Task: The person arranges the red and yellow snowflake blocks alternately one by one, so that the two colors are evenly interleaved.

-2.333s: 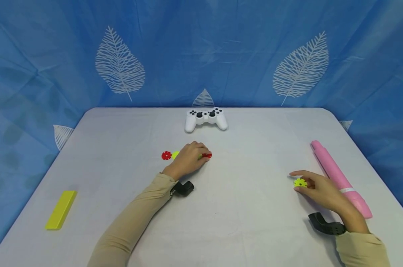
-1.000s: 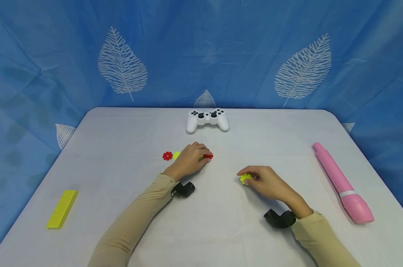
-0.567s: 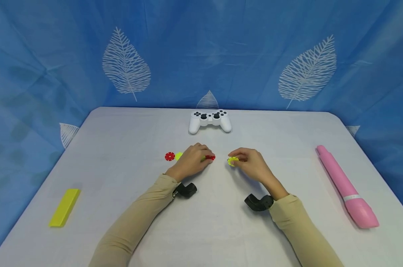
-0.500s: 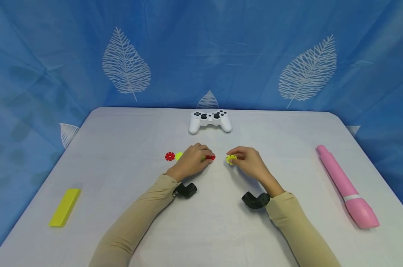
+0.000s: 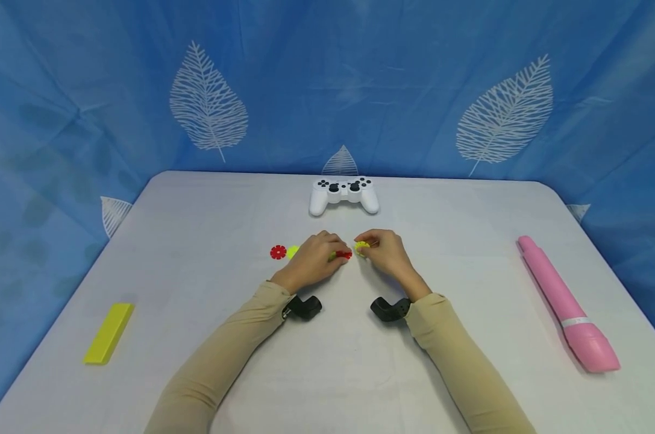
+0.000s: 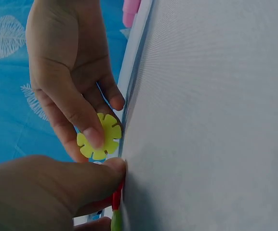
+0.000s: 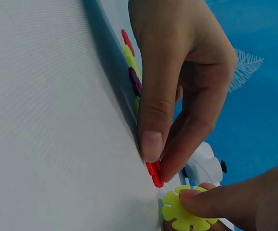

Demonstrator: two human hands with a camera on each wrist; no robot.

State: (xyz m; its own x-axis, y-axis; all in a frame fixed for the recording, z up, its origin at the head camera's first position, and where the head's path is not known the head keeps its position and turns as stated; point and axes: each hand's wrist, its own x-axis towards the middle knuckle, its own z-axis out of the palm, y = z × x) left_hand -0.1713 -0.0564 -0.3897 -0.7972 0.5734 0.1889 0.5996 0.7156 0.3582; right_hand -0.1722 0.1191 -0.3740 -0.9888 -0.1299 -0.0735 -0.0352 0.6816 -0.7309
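Observation:
A row of notched plastic snowflake discs lies mid-table: a red disc [image 5: 278, 252] at the left end, then a yellow disc [image 5: 292, 251]. In the right wrist view a purple disc [image 7: 134, 81] and part of a green disc [image 7: 136, 104] follow. My left hand [image 5: 313, 256] covers the middle of the row and pinches the red disc [image 7: 155, 174] at its right end between thumb and finger. Just right of it, my right hand [image 5: 389, 252] pinches a yellow-green snowflake disc [image 6: 111, 137] by its face, close to the red one. Whether the two touch I cannot tell.
Behind the hands sits a white game controller [image 5: 344, 194]. A yellow block [image 5: 109, 334] lies at the left, and a long pink roll with a white band [image 5: 566, 301] at the right. Black wrist cameras [image 5: 390, 309] jut out beneath both wrists.
My right hand has carried the yellow-green disc leftward from beside the pink roll, then away from me, up to the left hand. The left hand has kept its hold on the red disc.

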